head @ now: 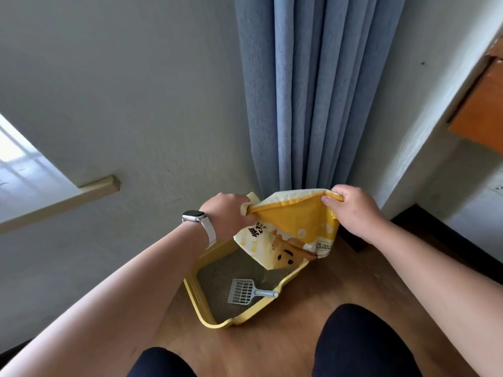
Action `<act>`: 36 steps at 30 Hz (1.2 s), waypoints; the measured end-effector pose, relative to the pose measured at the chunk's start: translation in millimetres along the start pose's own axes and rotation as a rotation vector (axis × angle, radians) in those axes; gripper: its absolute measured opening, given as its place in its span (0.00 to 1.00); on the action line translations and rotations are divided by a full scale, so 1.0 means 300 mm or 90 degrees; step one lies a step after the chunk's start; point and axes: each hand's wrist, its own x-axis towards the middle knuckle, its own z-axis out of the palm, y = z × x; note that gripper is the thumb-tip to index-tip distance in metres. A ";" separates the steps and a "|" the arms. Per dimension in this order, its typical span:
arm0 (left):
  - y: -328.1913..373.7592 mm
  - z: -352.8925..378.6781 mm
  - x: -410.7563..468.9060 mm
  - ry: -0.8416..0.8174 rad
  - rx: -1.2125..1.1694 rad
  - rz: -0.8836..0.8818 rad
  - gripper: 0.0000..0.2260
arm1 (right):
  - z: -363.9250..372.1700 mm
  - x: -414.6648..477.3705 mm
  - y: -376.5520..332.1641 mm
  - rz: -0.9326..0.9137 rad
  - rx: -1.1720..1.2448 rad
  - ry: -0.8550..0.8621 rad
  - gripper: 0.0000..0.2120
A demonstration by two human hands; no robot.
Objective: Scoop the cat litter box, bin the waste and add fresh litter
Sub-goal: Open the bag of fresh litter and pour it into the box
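Note:
A yellow litter box (195, 300) sits on the wooden floor against the wall, filled with grey litter. A grey slotted scoop (245, 291) lies in it, its handle resting on the right rim. Above the far end of the box hangs a yellow and white litter bag (294, 229), upside down, with a cartoon face printed on it. My left hand (227, 213) grips the bag's left upper corner. My right hand (351, 206) pinches its right upper corner. The bag's lower end dips into the box. No falling litter is visible.
A blue curtain (313, 91) hangs right behind the bag. White walls stand at left and right. A wooden cabinet (481, 110) juts out at the upper right. My knees (359, 344) in dark trousers are at the bottom, close to the box.

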 end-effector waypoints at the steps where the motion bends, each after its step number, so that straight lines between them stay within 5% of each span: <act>1: 0.006 -0.012 0.010 -0.001 0.002 0.000 0.10 | -0.008 0.008 -0.004 -0.007 -0.016 0.000 0.17; 12: 0.039 -0.129 0.083 -0.017 0.094 0.009 0.17 | -0.095 0.095 -0.076 -0.083 -0.117 -0.024 0.13; 22: 0.047 -0.224 0.100 -0.122 0.199 0.025 0.15 | -0.130 0.165 -0.171 -0.065 -0.053 0.032 0.05; 34: 0.011 -0.105 0.140 -0.104 -0.274 -0.144 0.04 | -0.122 0.202 -0.188 -0.091 -0.065 0.093 0.05; 36: -0.023 -0.056 0.145 -0.094 -0.346 -0.163 0.11 | -0.107 0.209 -0.175 -0.088 -0.070 0.097 0.05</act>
